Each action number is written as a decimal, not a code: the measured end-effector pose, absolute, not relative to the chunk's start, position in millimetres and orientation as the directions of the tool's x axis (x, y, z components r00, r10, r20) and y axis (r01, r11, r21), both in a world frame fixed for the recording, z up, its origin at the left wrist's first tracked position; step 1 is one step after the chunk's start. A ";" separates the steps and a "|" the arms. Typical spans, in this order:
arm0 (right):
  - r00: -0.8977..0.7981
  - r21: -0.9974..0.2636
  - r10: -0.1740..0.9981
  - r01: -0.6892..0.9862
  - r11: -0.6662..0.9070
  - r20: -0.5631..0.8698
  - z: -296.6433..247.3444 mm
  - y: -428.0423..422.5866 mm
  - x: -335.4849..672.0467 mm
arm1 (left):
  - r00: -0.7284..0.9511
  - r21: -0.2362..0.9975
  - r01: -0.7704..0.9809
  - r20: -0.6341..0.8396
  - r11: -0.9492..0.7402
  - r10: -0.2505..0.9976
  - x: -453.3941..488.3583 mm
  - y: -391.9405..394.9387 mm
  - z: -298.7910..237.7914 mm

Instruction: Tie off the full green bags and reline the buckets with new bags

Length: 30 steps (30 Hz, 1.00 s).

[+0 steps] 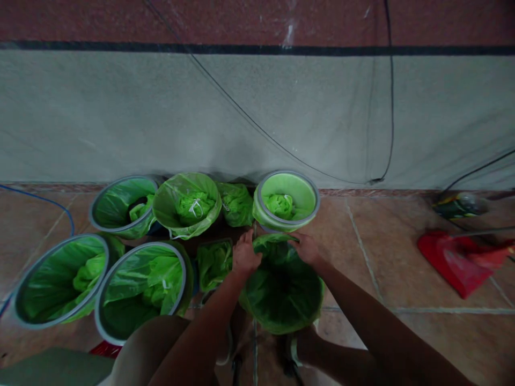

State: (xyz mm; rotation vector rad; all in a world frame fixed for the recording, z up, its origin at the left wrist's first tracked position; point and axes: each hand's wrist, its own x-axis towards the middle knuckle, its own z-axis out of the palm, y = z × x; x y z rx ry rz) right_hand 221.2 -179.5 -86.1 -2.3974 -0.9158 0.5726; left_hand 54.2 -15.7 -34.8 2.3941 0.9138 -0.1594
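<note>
From my remote seat I see, left to right, a cluster of 4 grey-rimmed and bag-edged bins point(118, 308), my left hand point(246, 254) clamped on the edge of a green-lined tub point(284, 308) before the feet point(296, 348), my right hand point(306, 248) pinching its opposite edge, and a red dustpan point(450, 260) well apart.

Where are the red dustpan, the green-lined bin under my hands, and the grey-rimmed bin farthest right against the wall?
Red dustpan point(446, 261): head view, on its pan.
Green-lined bin point(295, 300): head view, on the liner inside.
Grey-rimmed bin point(317, 198): head view, on its rim's right side.
</note>
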 end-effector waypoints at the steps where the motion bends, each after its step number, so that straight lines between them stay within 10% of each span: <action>1: 0.756 -0.573 0.621 0.419 -0.704 -0.209 -85.7 -186.6 216.4 | 0.753 0.483 0.647 -0.280 -0.590 0.596 55.1 -13.2 -32.2; 10: 0.927 -0.639 0.356 0.205 -0.741 -0.115 -83.6 -226.2 171.5 | 0.724 0.577 0.630 -0.194 -0.520 0.662 66.2 -3.9 -33.9; 15: 0.851 -0.658 0.524 0.407 -0.633 0.022 -60.8 -187.3 200.6 | 0.687 0.574 0.670 -0.241 -0.470 0.685 73.3 1.2 -32.3; 20: 0.619 -0.610 0.767 0.546 -0.574 -0.169 -64.9 -151.4 216.9 | 0.689 0.486 0.703 -0.281 -0.519 0.668 76.5 -0.6 -35.6; 30: 0.579 -0.472 0.771 0.619 -0.628 -0.265 -91.5 -172.8 214.2 | 0.739 0.248 0.659 -0.391 -0.711 0.549 63.8 -1.5 -39.8</action>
